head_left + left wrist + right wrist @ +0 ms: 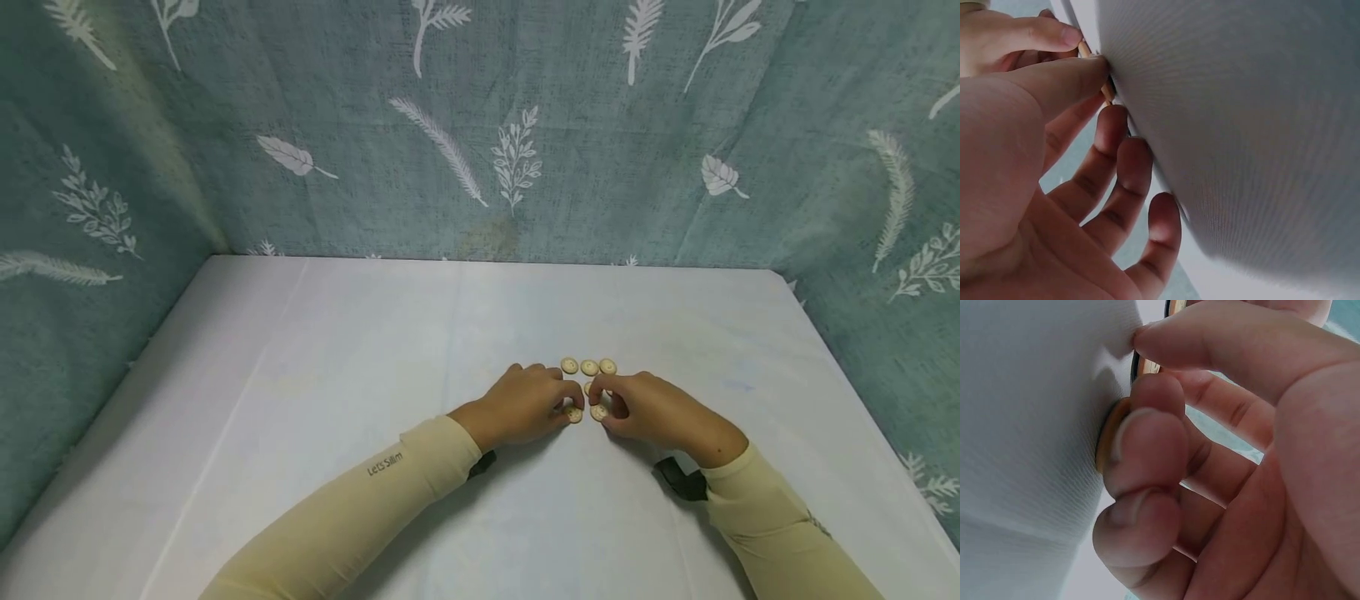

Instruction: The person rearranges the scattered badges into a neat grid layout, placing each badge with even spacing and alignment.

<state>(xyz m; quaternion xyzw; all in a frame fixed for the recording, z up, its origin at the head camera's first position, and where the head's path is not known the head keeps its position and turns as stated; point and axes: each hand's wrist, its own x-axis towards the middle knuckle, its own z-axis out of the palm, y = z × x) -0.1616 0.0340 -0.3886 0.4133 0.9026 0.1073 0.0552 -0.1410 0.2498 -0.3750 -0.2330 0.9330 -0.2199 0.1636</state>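
Note:
My left hand [531, 403] pinches a round cream button [574, 414] flat on the white table, between thumb and index finger. Just to its right, my right hand [654, 413] has thumb and forefinger on the edges of a second button [598, 412]. A small gap separates these two. Behind them, another button [588, 389] is partly covered by the right fingers. In the right wrist view, a button [1109, 434] lies on the cloth beside the curled right fingers. The left hand's other fingers [1132, 169] rest loosely curled near the tabletop.
Three more buttons form a row beyond the hands: a left one [569, 365], a middle one [590, 367] and a right one [607, 366]. White cloth covers the table [337, 350]. A green leaf-patterned curtain [337, 208] borders its far edge and sides.

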